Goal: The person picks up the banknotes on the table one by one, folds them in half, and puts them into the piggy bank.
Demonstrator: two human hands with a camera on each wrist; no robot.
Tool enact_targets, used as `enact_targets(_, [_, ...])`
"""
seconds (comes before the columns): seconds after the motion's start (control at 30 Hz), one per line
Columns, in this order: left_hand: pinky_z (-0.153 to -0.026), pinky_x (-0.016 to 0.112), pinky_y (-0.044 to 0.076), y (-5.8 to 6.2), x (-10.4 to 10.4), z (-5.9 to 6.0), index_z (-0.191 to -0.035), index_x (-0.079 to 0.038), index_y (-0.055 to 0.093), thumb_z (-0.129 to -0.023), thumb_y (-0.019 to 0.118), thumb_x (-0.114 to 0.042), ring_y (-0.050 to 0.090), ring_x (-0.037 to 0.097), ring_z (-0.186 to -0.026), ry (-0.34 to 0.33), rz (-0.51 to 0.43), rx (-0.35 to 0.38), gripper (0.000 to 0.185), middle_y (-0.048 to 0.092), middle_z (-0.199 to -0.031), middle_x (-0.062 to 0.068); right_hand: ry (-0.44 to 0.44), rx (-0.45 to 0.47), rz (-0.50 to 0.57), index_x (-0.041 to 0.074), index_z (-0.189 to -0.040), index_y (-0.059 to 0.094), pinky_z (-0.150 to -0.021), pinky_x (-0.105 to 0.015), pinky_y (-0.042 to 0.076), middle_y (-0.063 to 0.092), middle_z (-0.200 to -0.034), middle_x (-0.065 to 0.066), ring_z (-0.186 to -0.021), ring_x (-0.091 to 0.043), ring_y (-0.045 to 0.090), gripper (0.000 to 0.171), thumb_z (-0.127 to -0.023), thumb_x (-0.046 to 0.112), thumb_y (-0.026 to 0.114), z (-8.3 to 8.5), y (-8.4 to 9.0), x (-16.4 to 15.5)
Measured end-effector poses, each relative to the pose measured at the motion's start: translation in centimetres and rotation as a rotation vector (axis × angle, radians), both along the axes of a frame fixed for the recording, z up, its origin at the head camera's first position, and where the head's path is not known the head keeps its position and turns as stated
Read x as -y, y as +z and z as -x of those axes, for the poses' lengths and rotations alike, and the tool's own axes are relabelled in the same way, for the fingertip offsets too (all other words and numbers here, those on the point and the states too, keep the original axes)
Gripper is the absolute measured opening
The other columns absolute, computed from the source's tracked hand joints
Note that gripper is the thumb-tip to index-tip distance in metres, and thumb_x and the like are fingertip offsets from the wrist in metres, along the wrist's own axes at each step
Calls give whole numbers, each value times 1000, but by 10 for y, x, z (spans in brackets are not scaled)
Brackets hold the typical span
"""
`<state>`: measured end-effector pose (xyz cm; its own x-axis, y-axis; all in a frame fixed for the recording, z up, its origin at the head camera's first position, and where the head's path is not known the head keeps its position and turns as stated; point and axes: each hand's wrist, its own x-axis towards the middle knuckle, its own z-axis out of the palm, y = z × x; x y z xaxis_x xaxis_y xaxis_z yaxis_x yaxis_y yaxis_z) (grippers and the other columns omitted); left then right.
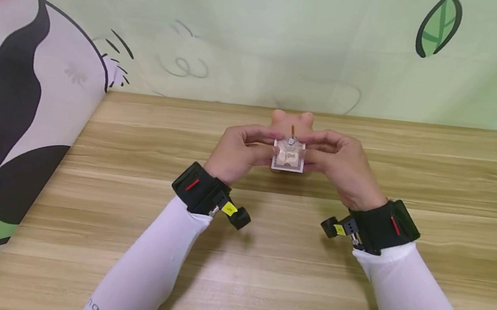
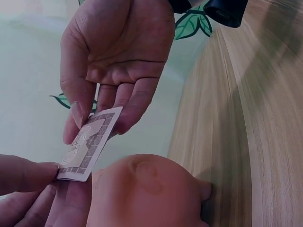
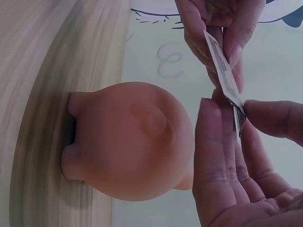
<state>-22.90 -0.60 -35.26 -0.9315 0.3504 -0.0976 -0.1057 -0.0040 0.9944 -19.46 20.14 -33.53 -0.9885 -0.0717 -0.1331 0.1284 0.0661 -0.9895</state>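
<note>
A folded banknote (image 1: 288, 160) with a pale border is held between both hands above the tabletop. My left hand (image 1: 242, 149) pinches its left edge between thumb and fingers; my right hand (image 1: 342, 162) pinches the right edge in the same way. In the left wrist view the folded note (image 2: 90, 142) is tilted, its printed face showing. The right wrist view shows the note (image 3: 225, 71) nearly edge-on. Just behind and below the hands stands a pinkish-orange piggy bank (image 1: 292, 120) with a dark slot on top. Its round body (image 3: 128, 142) and stubby feet appear in the right wrist view.
The wood-grain tabletop (image 1: 258, 292) spreads around the arms. A pale green backdrop (image 1: 264, 36) with cartoon drawings rises right behind the piggy bank. Black wrist straps (image 1: 201, 190) with small cameras sit on both wrists, over white sleeves.
</note>
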Motion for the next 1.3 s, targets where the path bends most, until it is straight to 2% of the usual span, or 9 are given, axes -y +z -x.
enact_targets(0.2, [-87,35,64,-1,-1,1,-125,4,69,-93,68,8,73,23,-103,-3,-8,-23,32,71,-122,23,5,-16,-7,-6,-120,63,-81,-26,64,76,-92,7,-87,-9,73,25,-96,-4,66,0,-1,1])
enact_targets(0.53, [-82,34,65,-1,0,1,-128,-3,69,-94,68,7,73,22,-96,-18,49,-55,36,73,-116,22,-21,-38,-10,-1,-115,65,-80,-25,64,75,-93,6,-89,-10,71,22,-95,-7,66,2,-3,0])
enact_targets(0.77, [-81,34,66,-1,0,1,-128,-5,70,-93,69,8,74,20,-91,-15,57,-75,37,73,-113,21,-25,-17,-9,8,-129,59,-78,-27,64,75,-92,6,-89,-11,73,38,-94,-7,67,2,-2,1])
enact_targets(0.87, [-80,34,66,-2,0,1,-128,-4,69,-93,68,9,74,20,-90,-19,52,-84,38,73,-114,22,-21,-10,-19,7,-136,57,-78,-28,64,76,-91,6,-89,-11,73,47,-93,-8,67,1,-2,0])
enact_targets(1.03, [-80,33,65,-3,-1,2,-129,-4,69,-92,68,9,74,19,-88,-14,42,-92,39,73,-112,22,5,-7,-73,1,-140,57,-82,-30,64,74,-95,6,-93,-12,70,49,-93,-8,66,2,-2,0])
enact_targets(1.3, [-80,32,64,-4,0,1,-129,-5,69,-88,68,11,73,20,-88,-10,68,-118,44,71,-107,16,5,-15,-112,1,-140,60,-79,-26,63,72,-101,1,-94,-13,67,49,-93,-8,65,3,-3,0])
